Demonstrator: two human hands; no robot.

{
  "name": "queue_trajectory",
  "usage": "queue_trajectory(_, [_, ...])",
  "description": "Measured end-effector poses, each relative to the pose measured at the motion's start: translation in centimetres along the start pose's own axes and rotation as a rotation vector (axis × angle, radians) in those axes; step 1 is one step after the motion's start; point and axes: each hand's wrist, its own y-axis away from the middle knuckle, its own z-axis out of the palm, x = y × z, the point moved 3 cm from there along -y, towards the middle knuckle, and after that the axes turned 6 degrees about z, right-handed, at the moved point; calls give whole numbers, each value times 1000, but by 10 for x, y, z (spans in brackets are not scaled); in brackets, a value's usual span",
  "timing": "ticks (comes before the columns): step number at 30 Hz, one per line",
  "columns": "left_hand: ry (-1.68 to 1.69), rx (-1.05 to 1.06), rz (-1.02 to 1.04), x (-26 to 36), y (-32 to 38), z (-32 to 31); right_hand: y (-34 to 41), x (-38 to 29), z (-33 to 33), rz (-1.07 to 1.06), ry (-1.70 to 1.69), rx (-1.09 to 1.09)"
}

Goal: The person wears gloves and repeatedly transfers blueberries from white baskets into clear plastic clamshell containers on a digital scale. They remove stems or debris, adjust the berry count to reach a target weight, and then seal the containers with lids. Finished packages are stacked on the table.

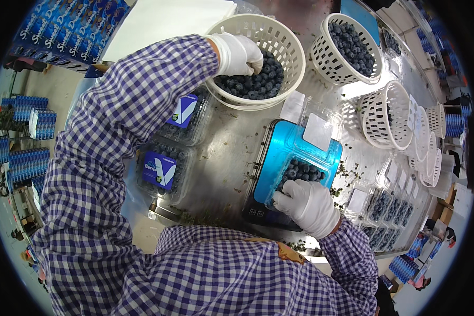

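Observation:
White gloves cover both my hands. My left hand (240, 54) reaches into a round white plastic basket (296, 59), its fingers curled at the blueberries (266, 81) inside; whether it grips any is hidden. My right hand (306, 203) is bent over the near end of a clear plastic clamshell (328, 168) part full of blueberries, and its fingertips are partly hidden. The clamshell's lid, with a white pad (318, 131) in it, lies folded back. Under it is a digital scale with a shiny blue plate (278, 146). Two closed, labelled blueberry clamshells (173, 187) lie beside my left sleeve.
A second white basket of blueberries (351, 49) stands at the back right, with more white baskets (385, 114) beyond the scale. Several filled clamshells (379, 205) sit at the right. Blue printed cartons (71, 29) are stacked at the upper left. Plant debris is scattered on the metal table (229, 158).

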Motion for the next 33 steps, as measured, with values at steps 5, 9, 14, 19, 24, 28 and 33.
queue_trajectory(5, [-169,-46,-1,26,-2,-3,15,-13,-11,-22,-52,24])
queue_trajectory(9, [-211,-57,-24,32,-3,-8,18,-12,-10,-18,-136,51])
queue_trajectory(14, [-237,-47,-47,35,-1,1,14,1,-39,35,-389,147])
queue_trajectory(19, [31,113,60,19,14,-12,-44,34,-89,129,-140,433])
queue_trajectory(24, [882,227,283,15,49,-47,-94,64,-76,209,-156,704])
queue_trajectory(28, [1084,149,274,30,48,-28,-49,69,-74,325,-246,731])
queue_trajectory(33, [733,-3,386,127,27,16,50,78,-58,595,-330,648])
